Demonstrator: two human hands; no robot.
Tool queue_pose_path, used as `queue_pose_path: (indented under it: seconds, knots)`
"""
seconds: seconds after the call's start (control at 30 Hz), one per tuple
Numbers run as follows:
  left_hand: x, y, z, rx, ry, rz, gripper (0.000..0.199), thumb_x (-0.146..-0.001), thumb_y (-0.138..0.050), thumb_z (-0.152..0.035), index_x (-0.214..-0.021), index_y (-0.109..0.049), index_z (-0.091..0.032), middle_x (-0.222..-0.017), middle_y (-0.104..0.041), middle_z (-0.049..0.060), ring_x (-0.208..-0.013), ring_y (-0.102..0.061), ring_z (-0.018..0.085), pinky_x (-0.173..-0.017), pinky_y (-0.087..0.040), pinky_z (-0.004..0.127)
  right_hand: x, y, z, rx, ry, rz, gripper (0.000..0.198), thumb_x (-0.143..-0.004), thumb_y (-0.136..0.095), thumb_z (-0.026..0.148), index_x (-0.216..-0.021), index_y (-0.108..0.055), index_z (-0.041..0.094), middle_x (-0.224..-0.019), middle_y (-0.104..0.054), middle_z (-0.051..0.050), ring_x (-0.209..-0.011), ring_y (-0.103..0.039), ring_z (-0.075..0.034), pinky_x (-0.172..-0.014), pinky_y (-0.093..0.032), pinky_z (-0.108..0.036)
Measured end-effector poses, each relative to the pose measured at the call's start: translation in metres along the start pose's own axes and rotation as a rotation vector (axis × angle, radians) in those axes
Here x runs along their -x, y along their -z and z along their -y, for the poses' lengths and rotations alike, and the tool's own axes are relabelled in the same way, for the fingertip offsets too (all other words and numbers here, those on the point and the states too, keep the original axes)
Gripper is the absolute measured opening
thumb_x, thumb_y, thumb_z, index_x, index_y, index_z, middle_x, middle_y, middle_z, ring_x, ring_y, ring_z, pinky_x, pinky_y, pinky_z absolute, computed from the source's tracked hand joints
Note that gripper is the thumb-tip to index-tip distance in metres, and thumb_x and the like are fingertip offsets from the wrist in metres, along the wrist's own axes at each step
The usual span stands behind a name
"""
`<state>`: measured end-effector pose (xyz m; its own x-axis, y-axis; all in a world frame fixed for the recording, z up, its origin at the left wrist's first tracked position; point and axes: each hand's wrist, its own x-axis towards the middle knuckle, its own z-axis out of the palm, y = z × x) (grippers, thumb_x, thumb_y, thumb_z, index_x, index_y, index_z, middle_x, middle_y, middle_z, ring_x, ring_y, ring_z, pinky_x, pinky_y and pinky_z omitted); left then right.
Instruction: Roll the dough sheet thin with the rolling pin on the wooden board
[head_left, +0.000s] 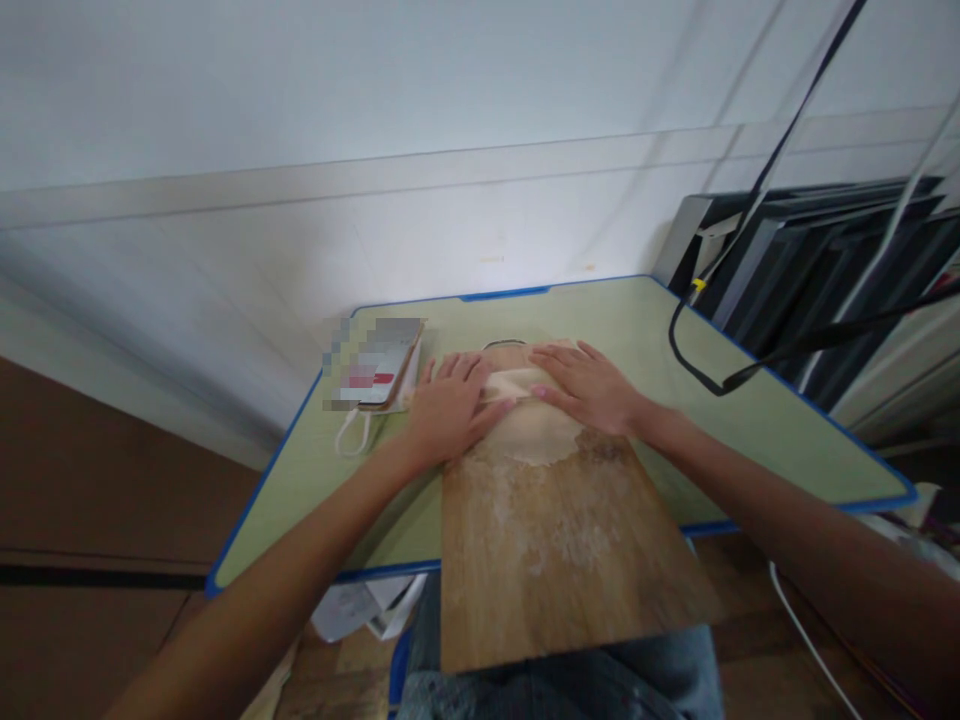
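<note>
Pale sheet (536,438), prob. dough, lay on the far part of the wooden board (562,545), btwn both hands, w/ a raised band (513,383) running crosswise. Looked like shaping or folding by hand. To do it well: even pressure L & R, 2 thumbs moving together so the band stayed straight; light touch, since a soft sheet might tear or stick. Board overhung the nr edge of the table (615,310), so weight was best kept off that end.

Grip: L hand (450,410) palm down, fingers spread, thumb wide out at the band. R hand (592,388) likewise, thumb tip on/at the band's other end. Neither fist closed; couldn't tell if fingertips pinched anything underneath. Phone (390,350) lay just beyond L hand, to its L.
</note>
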<state>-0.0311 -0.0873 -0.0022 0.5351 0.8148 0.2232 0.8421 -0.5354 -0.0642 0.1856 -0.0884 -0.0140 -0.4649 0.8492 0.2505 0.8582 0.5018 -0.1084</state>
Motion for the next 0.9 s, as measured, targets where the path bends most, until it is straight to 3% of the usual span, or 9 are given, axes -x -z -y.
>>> queue_pose_path:
  seconds: [0.2, 0.37, 0.63, 0.77, 0.9]
  knots:
    - [-0.034, 0.001, 0.021, -0.006, -0.041, 0.095, 0.051, -0.094, -0.031, -0.052, -0.118, -0.057, -0.015, -0.116, -0.064, 0.010, -0.107, -0.059, 0.024, -0.093, -0.041, 0.036, -0.030, 0.002, -0.012, 0.009, -0.054, 0.054, 0.060, -0.093, -0.025, 0.057, -0.129, -0.051, 0.017, -0.130, -0.058, -0.012, -0.114, -0.056, -0.028, -0.091, -0.043, -0.040]
    - [-0.052, 0.001, 0.032, 0.069, 0.015, 0.173, 0.053, -0.094, -0.024, -0.055, -0.113, -0.060, -0.020, -0.109, -0.067, 0.005, -0.097, -0.063, 0.023, -0.080, -0.044, 0.031, -0.046, 0.003, -0.021, -0.010, -0.097, 0.109, 0.063, -0.092, -0.018, 0.061, -0.114, -0.062, 0.022, -0.118, -0.065, -0.008, -0.103, -0.061, -0.029, -0.075, -0.046, -0.037]
    - [-0.065, 0.001, 0.040, 0.176, -0.008, 0.259, 0.057, -0.094, -0.020, -0.054, -0.112, -0.062, -0.020, -0.109, -0.068, 0.005, -0.097, -0.063, 0.021, -0.080, -0.044, 0.028, -0.061, -0.001, -0.034, -0.042, -0.118, 0.168, 0.067, -0.090, -0.014, 0.065, -0.113, -0.065, 0.027, -0.116, -0.067, -0.006, -0.105, -0.061, -0.030, -0.079, -0.046, -0.041]
    - [-0.058, -0.002, 0.036, 0.111, 0.004, 0.186, 0.054, -0.095, -0.021, -0.052, -0.109, -0.063, -0.020, -0.107, -0.069, 0.007, -0.097, -0.064, 0.025, -0.080, -0.046, 0.033, -0.055, -0.001, -0.030, -0.037, -0.097, 0.127, 0.064, -0.091, -0.016, 0.063, -0.116, -0.063, 0.028, -0.117, -0.067, -0.005, -0.104, -0.061, -0.031, -0.080, -0.047, -0.043]
    - [-0.042, -0.002, 0.028, 0.094, -0.020, 0.119, 0.047, -0.097, -0.024, -0.047, -0.119, -0.056, -0.020, -0.117, -0.065, 0.007, -0.105, -0.061, 0.023, -0.085, -0.046, 0.033, -0.041, 0.001, -0.023, -0.044, -0.034, 0.073, 0.058, -0.094, -0.018, 0.055, -0.122, -0.059, 0.025, -0.126, -0.062, -0.006, -0.111, -0.059, -0.028, -0.085, -0.047, -0.042]
